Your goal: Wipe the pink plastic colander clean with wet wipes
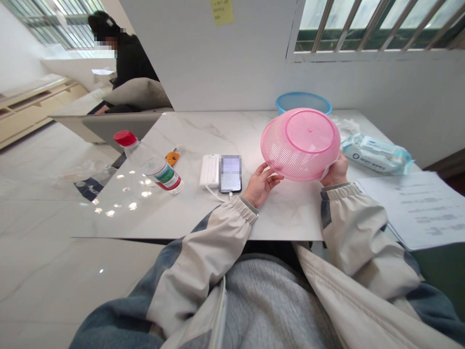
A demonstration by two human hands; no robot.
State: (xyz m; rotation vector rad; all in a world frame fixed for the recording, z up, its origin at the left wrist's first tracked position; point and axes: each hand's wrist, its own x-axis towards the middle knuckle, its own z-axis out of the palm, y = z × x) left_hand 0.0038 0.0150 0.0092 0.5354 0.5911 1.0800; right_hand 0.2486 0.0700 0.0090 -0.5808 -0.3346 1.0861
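Observation:
A pink perforated plastic basket [301, 144] is held tilted above the white marble table [203, 213], its underside facing me. My left hand [260, 183] touches its lower left rim with fingers curled up around the edge. My right hand [336, 171] grips the lower right rim, and a bit of white cloth or wipe shows between its fingers and the rim. Both sleeves are beige and blue-grey.
A blue basin [303, 102] stands behind the basket. A pack of wet wipes [376, 153] and papers [417, 206] lie to the right. A phone [231, 173], a white power bank [210, 170] and a red-capped clear bottle [150, 162] lie to the left. Another person [127, 58] sits far left.

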